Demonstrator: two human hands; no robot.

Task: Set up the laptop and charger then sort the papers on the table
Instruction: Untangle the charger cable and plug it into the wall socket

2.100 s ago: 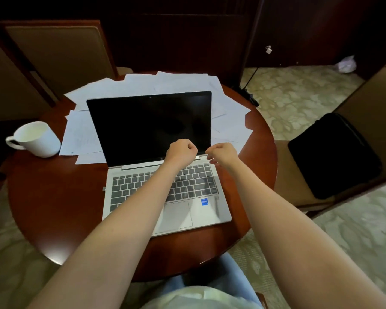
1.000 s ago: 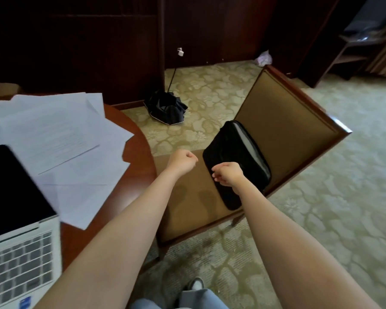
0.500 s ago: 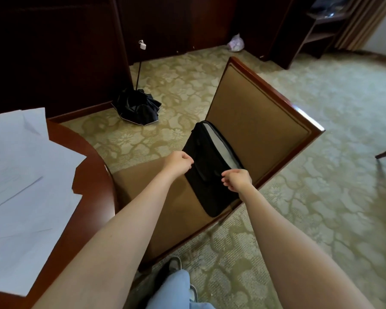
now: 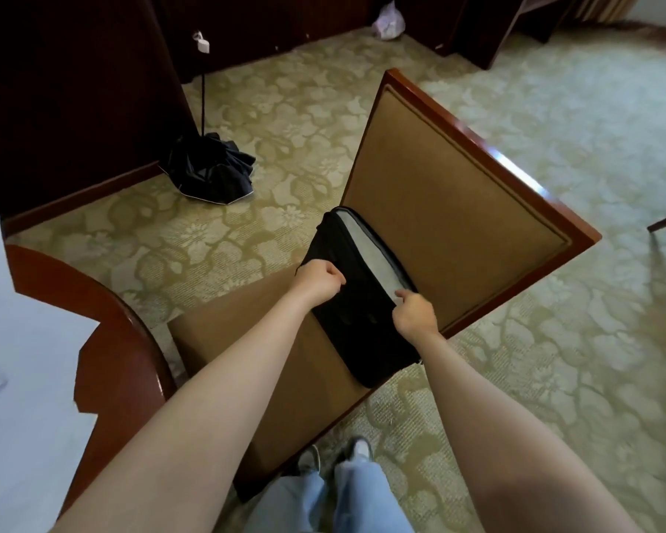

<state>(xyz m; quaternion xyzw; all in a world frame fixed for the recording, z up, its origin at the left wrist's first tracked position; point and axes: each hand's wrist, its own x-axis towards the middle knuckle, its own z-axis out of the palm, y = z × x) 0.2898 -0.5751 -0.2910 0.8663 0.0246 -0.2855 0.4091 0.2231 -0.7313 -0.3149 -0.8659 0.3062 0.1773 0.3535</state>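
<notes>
The black bag [image 4: 362, 328] stands on the chair [image 4: 458, 194] seat and leans on the chair back. Its long side runs along that back. The top is open and grey inside. The right hand [image 4: 414, 313] pinches the open edge. The left hand [image 4: 318, 278] is a fist against the bag's front; I cannot tell if it holds it.

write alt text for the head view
Both hands are at a black laptop bag propped on a chair: left hand curled at its edge, right hand pinching its open mouth. Papers lie on the table.
</notes>
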